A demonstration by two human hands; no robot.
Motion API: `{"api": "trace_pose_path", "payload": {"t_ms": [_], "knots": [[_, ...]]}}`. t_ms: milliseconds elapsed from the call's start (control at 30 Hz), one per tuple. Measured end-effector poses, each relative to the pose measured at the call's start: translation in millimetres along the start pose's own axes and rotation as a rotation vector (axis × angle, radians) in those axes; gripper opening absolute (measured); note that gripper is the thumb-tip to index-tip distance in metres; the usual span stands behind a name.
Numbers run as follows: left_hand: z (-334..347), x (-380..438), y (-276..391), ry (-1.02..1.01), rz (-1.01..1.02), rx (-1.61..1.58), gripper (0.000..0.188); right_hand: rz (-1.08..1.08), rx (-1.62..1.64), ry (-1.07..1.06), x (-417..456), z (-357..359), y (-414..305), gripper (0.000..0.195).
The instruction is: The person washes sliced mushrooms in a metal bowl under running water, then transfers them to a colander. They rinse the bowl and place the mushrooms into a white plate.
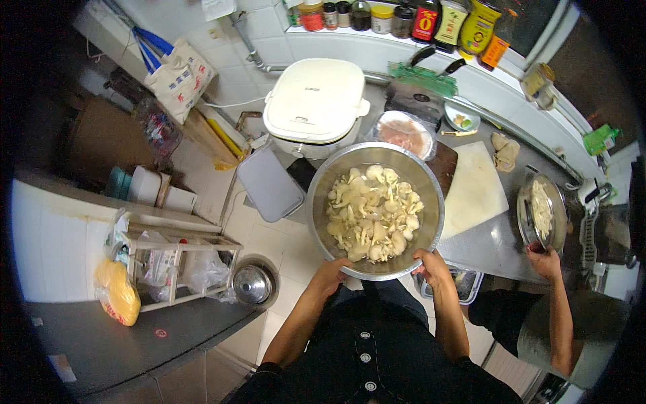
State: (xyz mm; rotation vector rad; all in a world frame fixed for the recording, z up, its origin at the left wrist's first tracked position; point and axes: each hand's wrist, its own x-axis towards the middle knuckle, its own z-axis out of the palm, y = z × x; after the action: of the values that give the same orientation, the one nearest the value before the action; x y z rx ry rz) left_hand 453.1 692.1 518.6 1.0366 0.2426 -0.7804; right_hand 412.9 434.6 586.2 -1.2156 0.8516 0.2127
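Observation:
A wide stainless-steel basin [435, 207] is held up in front of my body. Torn oyster mushrooms [373, 214] lie in it in some water. My left hand [330, 275] grips the near left part of the rim, the thumb over the edge. On the near right part of the rim, my right hand [431, 265] has hold in the same way. Beyond the basin is a plate of raw meat [404, 134] in a plastic bag. To its right lies a white cutting board [477, 187] on the counter.
A white electric cooker [315, 101] stands behind the basin, with a grey lid-like panel [270, 182] nearer me. Knives sit in a block [414, 103]. Condiment bottles [449, 25] line the sill. At right, what looks like a reflection [542, 212] repeats basin and arm. A metal pot [252, 284] is at lower left.

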Motion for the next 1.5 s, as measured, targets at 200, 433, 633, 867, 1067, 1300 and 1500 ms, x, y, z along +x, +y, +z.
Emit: {"api": "trace_pose_path", "payload": {"t_ms": [200,433,633,867,1067,1300,1500], "knots": [[6.4,-0.4,17.9,0.052,-0.143,-0.209,0.029,-0.027,0.054,0.084,-16.2,5.6,7.2,0.032],[4.9,2.2,26.3,-0.018,-0.137,-0.150,0.015,-0.048,0.062,0.113,-23.3,0.2,20.8,0.036],[13.8,-10.9,54.0,-0.084,-0.098,0.042,0.020,-0.027,0.113,0.153,-32.5,7.1,14.9,0.029],[-2.5,-20.5,68.7,-0.362,-0.088,0.092,0.031,-0.028,0.139,0.254,-31.5,2.6,44.7,0.028],[-44.1,-34.4,65.8,-0.214,-0.087,0.426,0.035,0.136,0.249,0.105,-20.8,26.5,62.3,0.028],[-38.4,-54.2,41.3,0.062,-0.293,0.160,0.029,0.063,0.052,0.006,-19.1,39.8,32.6,0.051],[-43.3,-100.2,56.3,0.249,-0.098,0.020,0.029,0.062,-0.083,-0.177,-2.7,70.2,26.9,0.048]]}}
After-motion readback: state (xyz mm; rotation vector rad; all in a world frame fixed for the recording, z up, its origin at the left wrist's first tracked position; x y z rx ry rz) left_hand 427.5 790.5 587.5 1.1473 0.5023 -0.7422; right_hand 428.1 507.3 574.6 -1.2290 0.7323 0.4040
